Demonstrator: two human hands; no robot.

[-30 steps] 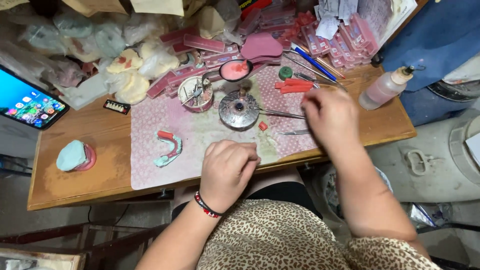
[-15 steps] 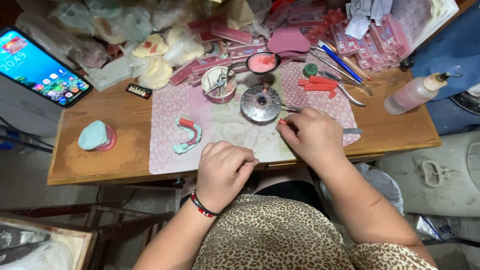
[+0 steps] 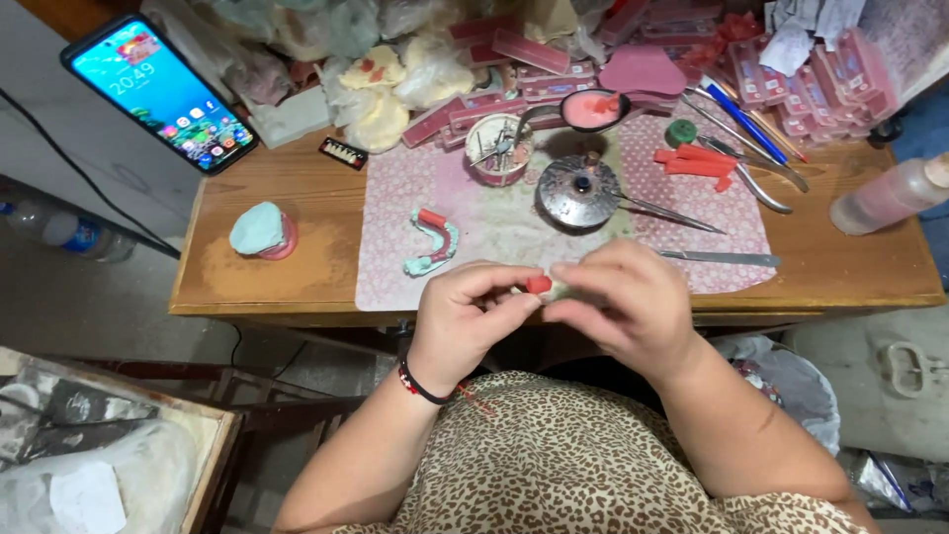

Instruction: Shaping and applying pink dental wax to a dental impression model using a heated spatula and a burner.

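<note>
My left hand [image 3: 467, 314] and my right hand [image 3: 623, 299] meet over the front edge of the wooden table [image 3: 267, 267]. Between their fingertips they pinch a small red wax piece [image 3: 538, 285] joined to a pale greenish object that my right fingers mostly hide. A black and red bracelet circles my left wrist. Just beyond my left hand, a pale green U-shaped dental cast with a red wax block [image 3: 432, 242] lies on the pink patterned mat [image 3: 395, 198].
On the mat sit a round metal burner [image 3: 577, 192], tweezers [image 3: 672, 213], a flat metal blade [image 3: 720, 259], a small tin of tools [image 3: 497, 148] and red wax strips [image 3: 692, 160]. A phone [image 3: 158, 91] leans at left, a clear bottle [image 3: 890, 196] at right.
My right hand came back from the tools toward me and met my left hand; both now pinch the red wax piece near the table's front edge. The camera view shifted right.
</note>
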